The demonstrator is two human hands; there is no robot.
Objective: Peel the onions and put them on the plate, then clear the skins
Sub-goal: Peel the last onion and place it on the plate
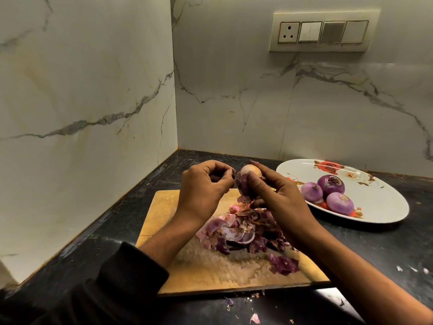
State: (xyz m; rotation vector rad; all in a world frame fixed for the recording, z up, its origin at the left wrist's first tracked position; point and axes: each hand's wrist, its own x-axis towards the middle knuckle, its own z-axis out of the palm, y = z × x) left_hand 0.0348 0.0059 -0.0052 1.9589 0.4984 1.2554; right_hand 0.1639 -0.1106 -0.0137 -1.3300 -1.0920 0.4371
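Observation:
My right hand grips a partly peeled onion above the wooden cutting board; its top is pale, its lower part still purple-skinned. My left hand is just left of the onion, fingers curled, fingertips pinching at a thin strip of skin at the onion's side. A heap of purple onion skins lies on the board under my hands. Three peeled purple onions sit together on the white flowered plate to the right.
A loose skin piece lies at the board's right side, and small scraps dot the black counter in front. Marble walls form a corner behind. A switch panel is on the back wall.

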